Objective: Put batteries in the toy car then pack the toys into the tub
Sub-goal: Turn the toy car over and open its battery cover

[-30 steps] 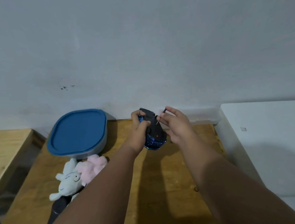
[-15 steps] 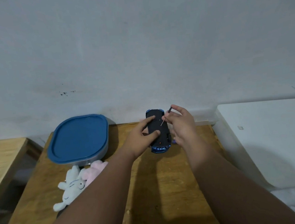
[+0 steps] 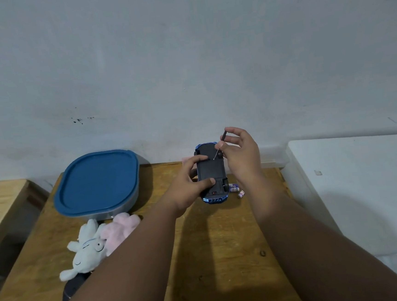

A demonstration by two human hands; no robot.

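A blue toy car (image 3: 211, 173) lies upside down on the wooden table (image 3: 224, 239), its black underside facing up. My left hand (image 3: 188, 184) grips the car from the left side. My right hand (image 3: 239, 152) pinches a thin screwdriver (image 3: 219, 146) whose tip touches the car's underside near the far end. A few small batteries (image 3: 236, 190) lie on the table just right of the car. The tub (image 3: 98, 184) with its blue lid on stands at the back left. A white plush bunny (image 3: 86, 252) and a pink plush (image 3: 121, 229) lie in front of the tub.
A dark object (image 3: 71, 290) pokes out from under my left forearm near the bunny. A white surface (image 3: 359, 184) adjoins the table on the right. Another wooden surface (image 3: 0, 203) stands at the left across a gap. The wall is directly behind the table.
The car has gone from tilted up in my hands to lying flat, upside down, on the table. The batteries have come into view beside it. The screwdriver tip now touches the underside.
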